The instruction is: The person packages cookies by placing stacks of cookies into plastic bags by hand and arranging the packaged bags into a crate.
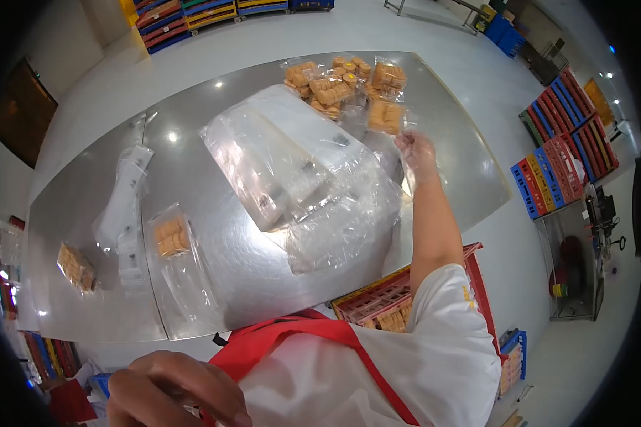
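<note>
My right hand [418, 154], in a clear glove, reaches to the far right of the steel table [470, 171]. Its fingers are pinched at the lower corner of a clear bag of biscuits [386, 117], which looks slightly blurred. Several more bagged biscuits [332, 92] lie heaped just beyond it. My left hand [174, 388] is close to the camera at the bottom left, fingers curled together; what they hold, if anything, is hidden. A pile of flat clear plastic bags [274, 156] covers the table's middle.
A half-filled bag of biscuits [171, 236] and another biscuit pack [76, 267] lie at the left, near a strip of plastic bags [124, 199]. A red crate [370, 304] holding biscuits stands at the near edge. Stacked crates [548, 178] stand at the right.
</note>
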Demonstrator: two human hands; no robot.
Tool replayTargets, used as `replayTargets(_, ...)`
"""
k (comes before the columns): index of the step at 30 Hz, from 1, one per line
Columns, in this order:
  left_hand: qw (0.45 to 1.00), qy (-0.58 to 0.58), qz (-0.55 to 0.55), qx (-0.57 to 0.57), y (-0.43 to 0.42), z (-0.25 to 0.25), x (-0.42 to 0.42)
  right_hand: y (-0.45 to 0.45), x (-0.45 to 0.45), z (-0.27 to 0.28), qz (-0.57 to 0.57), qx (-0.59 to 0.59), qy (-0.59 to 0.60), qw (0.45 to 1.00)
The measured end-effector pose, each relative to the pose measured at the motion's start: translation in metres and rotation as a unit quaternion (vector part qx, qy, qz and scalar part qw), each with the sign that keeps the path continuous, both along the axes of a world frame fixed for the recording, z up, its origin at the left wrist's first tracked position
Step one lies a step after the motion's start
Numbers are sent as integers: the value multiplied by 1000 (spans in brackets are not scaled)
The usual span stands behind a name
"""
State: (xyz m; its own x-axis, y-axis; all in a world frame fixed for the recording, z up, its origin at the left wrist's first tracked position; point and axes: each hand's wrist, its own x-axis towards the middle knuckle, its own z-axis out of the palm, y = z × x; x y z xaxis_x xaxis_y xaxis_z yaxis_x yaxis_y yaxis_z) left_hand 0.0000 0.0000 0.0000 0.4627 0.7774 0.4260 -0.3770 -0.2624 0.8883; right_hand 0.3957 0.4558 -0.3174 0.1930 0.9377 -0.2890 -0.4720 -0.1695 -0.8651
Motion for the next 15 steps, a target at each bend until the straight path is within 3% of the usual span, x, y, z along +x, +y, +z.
replayTargets(2, 991, -30, -1, 132, 9, -4, 3, -19, -14, 1, -10, -53, -212, 976)
replayTargets(3, 983, -41, 84, 157, 22, -21, 13, -8, 11, 29, -29, -24, -272, 962)
replayTargets(5, 958, -5, 239, 157, 14, -23, 0, -51, 11, 28, -58, -18, -338, 939)
replayTargets(6, 936, 8, 310, 165, 11, -29, -8, -68, 26, 24, -75, 43, -322, 943)
replayTargets(9, 856, 5, 511, 70, -11, -72, -55, -165, 77, 13, -197, 99, -429, 876)
replayTargets(10, 865, -34, 500, 19, -23, -88, -72, -197, 103, -3, -255, 80, -482, 834)
replayTargets(13, 872, -110, 464, -112, -38, -120, -104, -339, 122, 15, -361, -42, -259, 895)
replayTargets(15, 857, -133, 473, -154, -35, -135, -108, -428, 129, 16, -433, -82, -310, 842)
